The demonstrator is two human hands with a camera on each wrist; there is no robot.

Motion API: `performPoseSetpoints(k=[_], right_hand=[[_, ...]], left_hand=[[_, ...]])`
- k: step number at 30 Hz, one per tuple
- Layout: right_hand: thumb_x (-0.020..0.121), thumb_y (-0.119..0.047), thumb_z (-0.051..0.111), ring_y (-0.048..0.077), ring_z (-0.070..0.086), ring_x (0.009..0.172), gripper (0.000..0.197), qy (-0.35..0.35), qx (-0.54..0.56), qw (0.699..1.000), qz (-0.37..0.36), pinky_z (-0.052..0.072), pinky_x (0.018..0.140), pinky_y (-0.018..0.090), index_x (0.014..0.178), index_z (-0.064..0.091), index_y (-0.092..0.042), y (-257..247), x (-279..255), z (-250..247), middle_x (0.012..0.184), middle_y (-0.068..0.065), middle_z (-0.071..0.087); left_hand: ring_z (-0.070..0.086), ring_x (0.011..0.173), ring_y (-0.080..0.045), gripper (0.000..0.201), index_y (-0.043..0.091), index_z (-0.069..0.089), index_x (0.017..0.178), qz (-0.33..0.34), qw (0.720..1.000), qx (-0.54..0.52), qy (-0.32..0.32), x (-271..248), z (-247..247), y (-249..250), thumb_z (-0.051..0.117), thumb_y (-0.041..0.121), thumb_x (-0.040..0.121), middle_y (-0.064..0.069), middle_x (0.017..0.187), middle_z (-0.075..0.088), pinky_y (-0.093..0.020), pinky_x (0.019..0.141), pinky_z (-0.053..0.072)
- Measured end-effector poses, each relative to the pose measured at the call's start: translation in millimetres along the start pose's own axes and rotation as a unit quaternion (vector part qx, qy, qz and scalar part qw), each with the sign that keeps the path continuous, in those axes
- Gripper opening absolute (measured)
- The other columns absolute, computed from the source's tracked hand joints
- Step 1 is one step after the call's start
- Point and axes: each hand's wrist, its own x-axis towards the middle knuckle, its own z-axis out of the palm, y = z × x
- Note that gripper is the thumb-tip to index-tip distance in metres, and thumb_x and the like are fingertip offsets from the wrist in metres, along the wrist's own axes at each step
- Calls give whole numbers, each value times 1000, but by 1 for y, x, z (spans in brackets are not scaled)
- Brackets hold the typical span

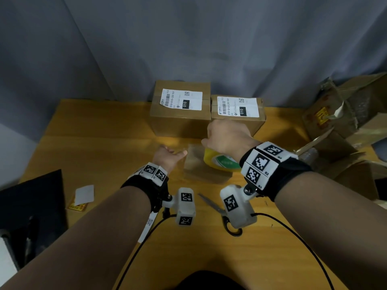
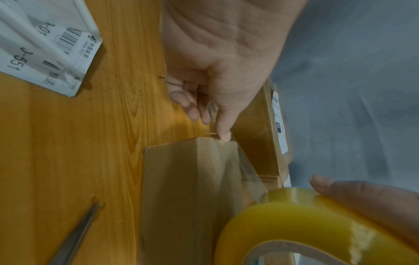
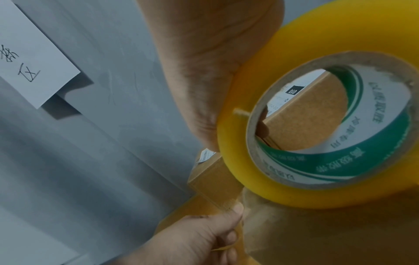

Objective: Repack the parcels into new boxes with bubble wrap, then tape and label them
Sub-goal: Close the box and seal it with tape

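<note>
A small brown box point(image 1: 201, 166) lies on the wooden table point(image 1: 104, 143) between my hands. My right hand point(image 1: 226, 139) grips a yellow tape roll point(image 1: 219, 162) just above the box's right part; the roll point(image 3: 317, 143) fills the right wrist view. A clear strip of tape point(image 2: 240, 168) runs from the roll point(image 2: 294, 227) across the box point(image 2: 186, 197) to its left end. There my left hand point(image 1: 169, 155) pinches the strip's free end, its thumb point(image 2: 223, 132) pressing down at the box's edge. Two sealed, labelled boxes point(image 1: 180, 109) point(image 1: 237, 114) stand behind.
Scissors point(image 1: 219, 212) lie near the front, partly under the right wrist camera. A white paper slip point(image 1: 83, 194) and a dark object point(image 1: 31, 206) sit at the left. Torn old cartons point(image 1: 345, 126) pile up at the right. A grey curtain hangs behind.
</note>
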Motion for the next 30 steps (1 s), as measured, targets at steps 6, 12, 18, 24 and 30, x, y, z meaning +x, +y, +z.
performPoseSetpoints(k=[6, 12, 18, 24, 30], right_hand=[[90, -46, 51, 21, 56, 79, 28, 2, -1, 1000, -1, 36, 57, 28, 95, 62, -20, 2, 1, 1, 82, -2, 57], [89, -45, 51, 20, 56, 78, 28, 8, -4, 1000, -7, 36, 55, 28, 95, 63, -20, 2, 2, 2, 81, -2, 58], [89, -45, 52, 19, 55, 75, 27, 13, -2, 1000, -8, 32, 50, 25, 92, 62, -20, 2, 3, 4, 78, -3, 57], [88, -44, 53, 18, 56, 75, 27, 12, 8, 1000, -10, 37, 54, 27, 91, 62, -19, 4, 3, 2, 79, -2, 58], [90, -48, 47, 18, 55, 72, 35, 24, 13, 999, -20, 36, 53, 26, 82, 62, -18, 4, 1, 2, 75, -1, 58]], left_hand=[[54, 57, -9, 52, 2, 58, 117, -13, 1000, 12, -20, -1, 5, -2, 62, 44, 87, 0, 81, 64, -22, 48, 38], [61, 66, -17, 46, 4, 65, 95, -20, 998, 55, -29, 5, 3, 1, 61, 49, 86, -3, 79, 69, -30, 72, 51], [67, 86, -24, 71, 1, 35, 138, -4, 986, 163, -18, 7, 3, 15, 58, 46, 89, -10, 93, 69, -31, 72, 55], [51, 117, -32, 59, 6, 36, 137, 94, 955, 282, 7, -11, -13, 33, 58, 36, 91, -17, 135, 43, -37, 95, 43], [62, 96, -35, 31, 9, 59, 79, 106, 972, 160, -136, -27, -7, 39, 44, 27, 100, -25, 98, 64, -33, 88, 48]])
